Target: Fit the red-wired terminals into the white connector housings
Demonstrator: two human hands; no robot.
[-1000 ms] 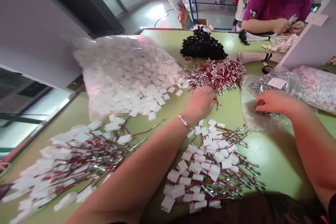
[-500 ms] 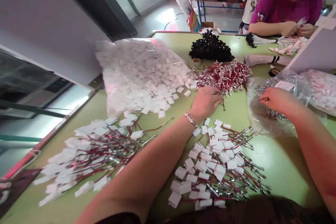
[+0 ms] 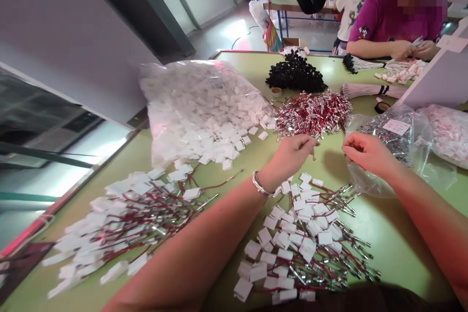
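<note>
My left hand [image 3: 292, 156], with a bracelet at the wrist, pinches a short red wire with a metal end [image 3: 314, 156], just in front of the heap of red wires [image 3: 314, 112]. To the right, my right hand [image 3: 369, 153] is closed at the fingertips over the near left edge of a clear bag of small metal parts [image 3: 387, 126]; what it pinches is too small to make out. Below my hands lies a pile of white connectors with red wires [image 3: 303, 234]. A second such pile [image 3: 127, 214] lies left of my left forearm.
An open bag of white connectors [image 3: 208, 107] lies at the back left. Behind the wires are a black heap [image 3: 296, 73] and a tape roll [image 3: 277, 91]. A bag of pale parts [image 3: 448, 129] lies far right. A person in a purple shirt [image 3: 380, 19] handles white wires across the table.
My right hand has moved left, off the middle of the metal parts bag and closer to my left hand. My left hand has come slightly nearer, still pinching the wire. The view has tilted up slightly.
</note>
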